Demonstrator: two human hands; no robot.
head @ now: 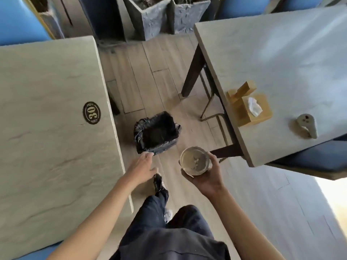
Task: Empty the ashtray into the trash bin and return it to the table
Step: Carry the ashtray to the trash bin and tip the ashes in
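Two stone-topped tables flanked the aisle: the numbered table (47, 113) lay to the left of the person's hands, the second table (281, 59) to the right and beyond them. The bin (156, 133), lined with a black bag, stood on the floor between the tables, just ahead of the hands. A wooden tissue box (249, 107) sat on the second table, well beyond the grip. The right hand (206, 177) cupped the ashtray (195, 160) from below, fingers curled round its rim, mouth upward, short of the bin. The left hand (143, 167) was open and empty, fingertips at the bin's near edge.
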